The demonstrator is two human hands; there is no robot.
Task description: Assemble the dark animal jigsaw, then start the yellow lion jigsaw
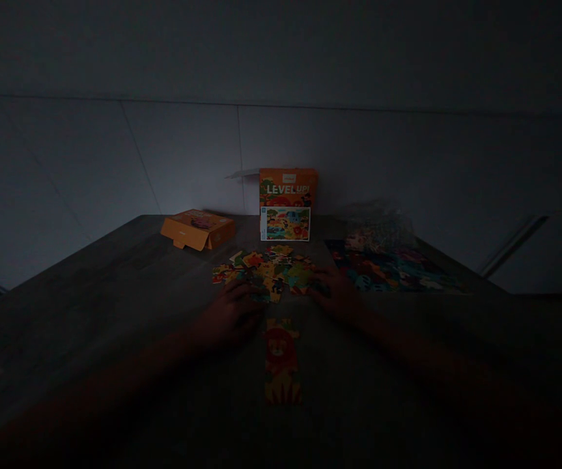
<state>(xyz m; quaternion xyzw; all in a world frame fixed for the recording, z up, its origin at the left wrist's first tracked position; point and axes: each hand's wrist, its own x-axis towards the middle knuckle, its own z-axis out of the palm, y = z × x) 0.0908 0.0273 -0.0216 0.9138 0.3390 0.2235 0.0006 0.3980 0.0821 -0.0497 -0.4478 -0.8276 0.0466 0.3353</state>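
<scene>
1. Dim light leaves the grey table [114,280] murky, so similar-coloured pieces could be confused.
2. Left hand [232,311] and right hand [334,294] meet the near-left and right edges of the loose puzzle pieces [278,266], fingers bent; whether either pinches one, I cannot tell.
3. Nearer the person lies the lion section [281,365], between the forearms; a dragging wrist could knock it apart.
4. "LEVEL UP!" heads the upright box [288,181] behind the picture card [286,225]; smaller print is illegible.
</scene>
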